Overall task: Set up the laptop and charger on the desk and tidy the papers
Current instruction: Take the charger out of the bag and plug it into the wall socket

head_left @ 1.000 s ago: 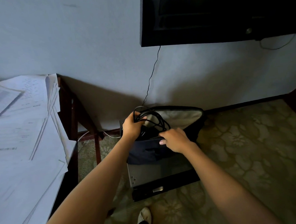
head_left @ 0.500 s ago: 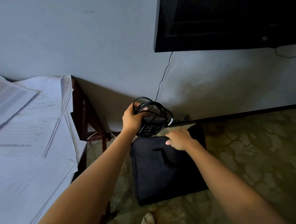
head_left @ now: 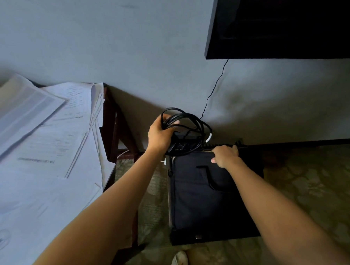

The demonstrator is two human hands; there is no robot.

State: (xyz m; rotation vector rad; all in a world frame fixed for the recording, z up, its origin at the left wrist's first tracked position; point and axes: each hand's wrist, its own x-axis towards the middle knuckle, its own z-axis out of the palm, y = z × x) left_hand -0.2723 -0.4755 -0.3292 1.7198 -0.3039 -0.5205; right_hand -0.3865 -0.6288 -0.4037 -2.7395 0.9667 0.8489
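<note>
Black loops of the charger (head_left: 183, 146) dangle loose from the left hand (head_left: 159, 136), whose fingers curl round the bundle above the bag (head_left: 203, 195) on the floor (head_left: 304, 186), so a loop could snag the bag's edge or slip free and let the brick swing down. Swung carelessly to the desk (head_left: 111, 115), it might also sweep the overhanging papers (head_left: 39, 151) off. The right hand (head_left: 225, 156) grips the bag's top edge; the charger looks like a dark brick wrapped in thin cord with one white band.

Forearms (head_left: 117, 206), left hand (head_left: 160, 136) and right hand (head_left: 225, 156) are bare; one shoe (head_left: 180, 261) is white.
</note>
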